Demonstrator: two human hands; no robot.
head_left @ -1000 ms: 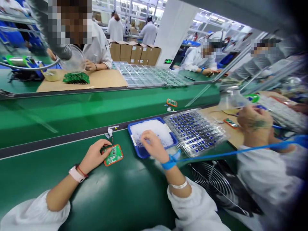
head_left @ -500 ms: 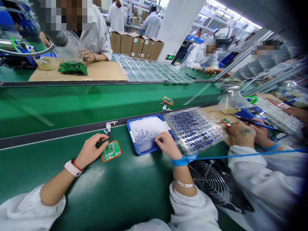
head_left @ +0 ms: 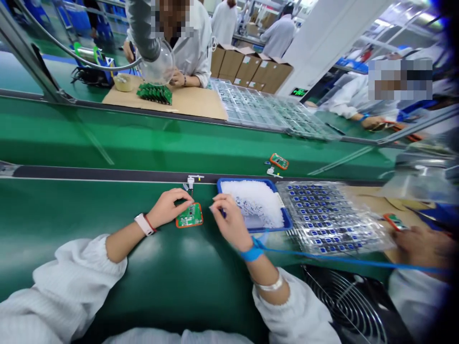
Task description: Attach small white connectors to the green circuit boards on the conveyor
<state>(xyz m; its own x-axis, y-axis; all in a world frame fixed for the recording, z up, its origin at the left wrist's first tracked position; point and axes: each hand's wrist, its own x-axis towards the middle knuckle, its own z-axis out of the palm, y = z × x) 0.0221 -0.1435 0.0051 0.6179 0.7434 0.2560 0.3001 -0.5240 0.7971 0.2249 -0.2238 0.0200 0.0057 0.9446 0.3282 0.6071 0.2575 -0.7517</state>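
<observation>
A green circuit board in an orange frame (head_left: pixel 190 216) lies on the green work surface. Thumb and fingers of my left hand (head_left: pixel 168 206) close together at its upper edge, partly over it. Just above, a small white connector part (head_left: pixel 191 182) is joined by a dark wire running toward the board. My right hand (head_left: pixel 229 220) is raised between the board and a blue tray (head_left: pixel 288 220), covering the tray's left side. Its thumb and forefinger are pinched; anything between them is too small to tell. Small white pieces (head_left: pixel 263 200) fill the tray.
Right of the tray lie clear plastic trays of blue-marked parts (head_left: pixel 322 217). A black fan (head_left: pixel 355 303) stands at the lower right. Another framed board (head_left: pixel 278 161) lies beyond the dark rail. A blue cord (head_left: pixel 322 258) runs from my right wristband. A co-worker's hand (head_left: pixel 423 246) is at far right.
My right hand has moved left from the tray's right front corner toward the circuit board. My left hand stays at the board. The whole view has turned leftward.
</observation>
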